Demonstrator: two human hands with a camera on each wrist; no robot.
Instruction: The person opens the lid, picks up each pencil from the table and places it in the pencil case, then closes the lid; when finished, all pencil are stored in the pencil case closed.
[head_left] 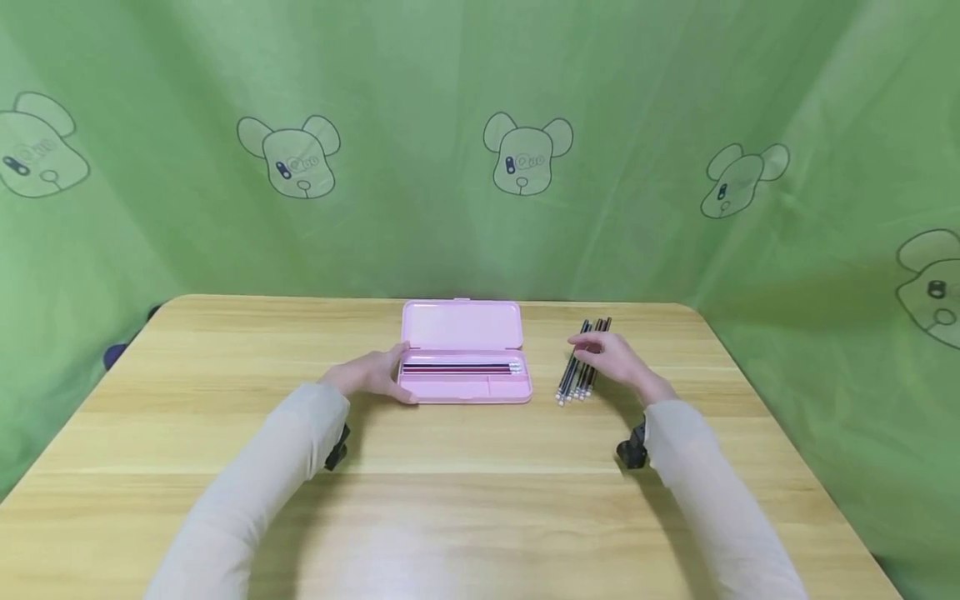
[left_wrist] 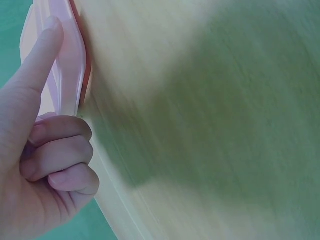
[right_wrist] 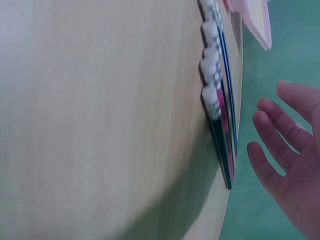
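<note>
1. Wooden bench against a green cloth backdrop printed with bear heads; beige sleeves reaching in from the near edge, a dark wrist mount under each.
2. Pink pencil case at the middle of the far half, lid thrown back and lying open toward the backdrop, long axis running left to right.
3. A few pencils inside the case, lying along its length, white eraser ends to the right.
4. Loose pencils just right of the case, bundled side by side, long axis running near to far with a slight lean to the right at the far end; white eraser ends toward the near edge, dark tips toward the backdrop.
5. Left hand against the case's left end: forefinger straight along the pink edge, other fingers curled into the palm, nothing pinched.
6. Right hand over the loose pencils, fingers spread and relaxed, covering the middle of the bundle in the head view; clear of the pencils in the wrist view, gripping none.
</note>
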